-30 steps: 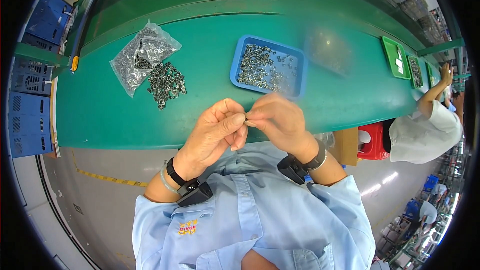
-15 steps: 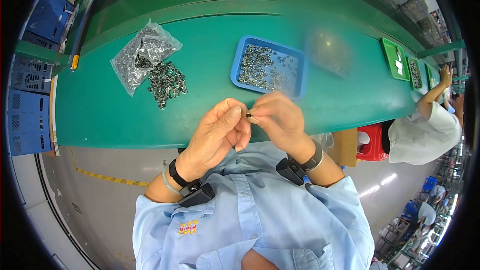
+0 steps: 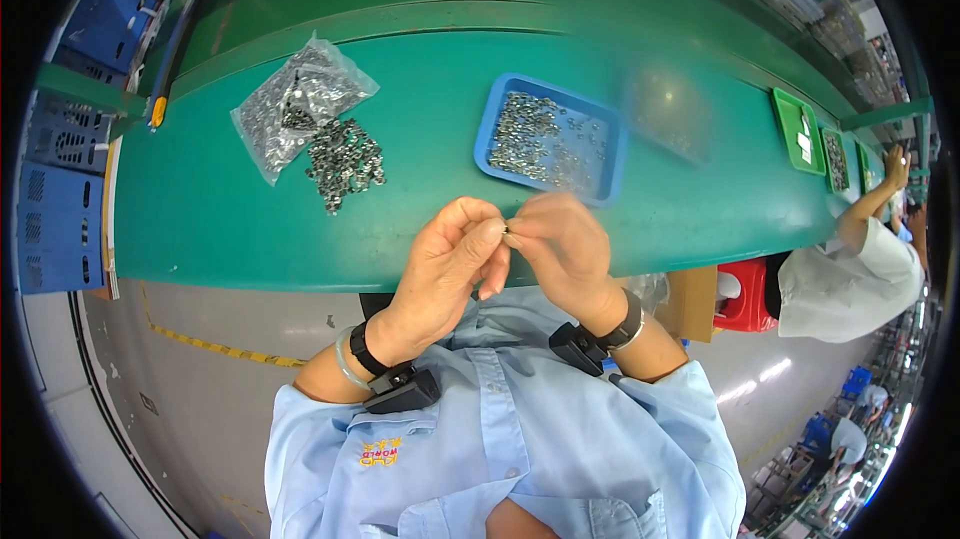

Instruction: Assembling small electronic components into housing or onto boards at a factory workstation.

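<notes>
Over the near edge of the bench, my left hand [image 3: 450, 264] and my right hand [image 3: 566, 247] meet fingertip to fingertip. Both are closed in a pinch around a small black part [image 3: 506, 229]; the fingers cover most of it, so its exact kind is hidden. Just beyond my hands stands a blue tray [image 3: 481, 147] with many small shiny metal parts [image 3: 522, 134] heaped toward its left side. Farther left lies a pile of small black and silver parts [image 3: 343, 164], beside a clear plastic bag [image 3: 290, 104] holding more small parts.
The green bench top [image 3: 420, 149] runs across the view. A blurred clear shape [image 3: 668, 114] sits right of the tray. Green trays [image 3: 798, 129] stand at the far right, near another person [image 3: 850, 274]. Blue crates [image 3: 62, 234] are stacked at left; a cardboard box [image 3: 690, 304] stands below the bench edge.
My fingertips have closed in on the small black part, which shows less than before. The whole view has shifted slightly; bag, pile and tray stay in place on the bench.
</notes>
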Demonstrator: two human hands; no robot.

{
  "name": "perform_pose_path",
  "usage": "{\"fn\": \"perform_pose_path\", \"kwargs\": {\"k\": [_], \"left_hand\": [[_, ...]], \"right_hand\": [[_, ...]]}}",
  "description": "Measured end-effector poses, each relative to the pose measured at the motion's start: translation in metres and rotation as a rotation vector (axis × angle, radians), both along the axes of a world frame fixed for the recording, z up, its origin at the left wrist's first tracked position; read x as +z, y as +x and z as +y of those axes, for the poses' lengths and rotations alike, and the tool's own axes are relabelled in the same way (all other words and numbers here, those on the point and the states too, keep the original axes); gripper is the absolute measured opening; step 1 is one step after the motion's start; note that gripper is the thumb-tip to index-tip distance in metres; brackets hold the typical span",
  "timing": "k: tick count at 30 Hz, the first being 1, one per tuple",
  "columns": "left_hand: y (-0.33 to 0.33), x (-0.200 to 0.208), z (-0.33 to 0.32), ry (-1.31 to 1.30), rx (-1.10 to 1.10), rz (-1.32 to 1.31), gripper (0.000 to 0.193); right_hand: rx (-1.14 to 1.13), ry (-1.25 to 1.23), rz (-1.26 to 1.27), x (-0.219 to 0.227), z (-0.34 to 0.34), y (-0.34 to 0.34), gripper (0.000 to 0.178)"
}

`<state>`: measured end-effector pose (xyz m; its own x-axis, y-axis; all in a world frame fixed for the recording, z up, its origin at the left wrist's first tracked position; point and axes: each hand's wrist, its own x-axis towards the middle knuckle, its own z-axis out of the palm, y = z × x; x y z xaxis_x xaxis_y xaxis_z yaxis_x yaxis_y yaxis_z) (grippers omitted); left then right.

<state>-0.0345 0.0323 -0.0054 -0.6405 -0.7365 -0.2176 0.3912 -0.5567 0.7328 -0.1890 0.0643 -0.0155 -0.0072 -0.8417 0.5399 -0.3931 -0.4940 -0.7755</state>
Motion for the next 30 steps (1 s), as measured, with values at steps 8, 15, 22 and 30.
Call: {"fn": "perform_pose_path", "kwargs": {"k": [8, 15, 22, 30], "left_hand": [[0.012, 0.004, -0.009, 0.012, -0.083, -0.007, 0.017], [0.013, 0.019, -0.011, -0.050, -0.109, -0.051, 0.018], [0.013, 0.023, -0.011, -0.069, -0.110, -0.096, 0.017], [0.015, 0.021, -0.016, -0.055, -0.136, -0.158, 0.013]], "right_hand": [[-0.019, -0.085, 0.096, 0.008, -0.004, -0.007, 0.016], [0.170, 0.350, -0.593, 0.008, 0.001, -0.001, 0.008], [0.263, 0.376, -0.730, 0.005, 0.002, -0.002, 0.009], [0.189, 0.197, -0.260, 0.008, -0.003, -0.013, 0.010]]}}
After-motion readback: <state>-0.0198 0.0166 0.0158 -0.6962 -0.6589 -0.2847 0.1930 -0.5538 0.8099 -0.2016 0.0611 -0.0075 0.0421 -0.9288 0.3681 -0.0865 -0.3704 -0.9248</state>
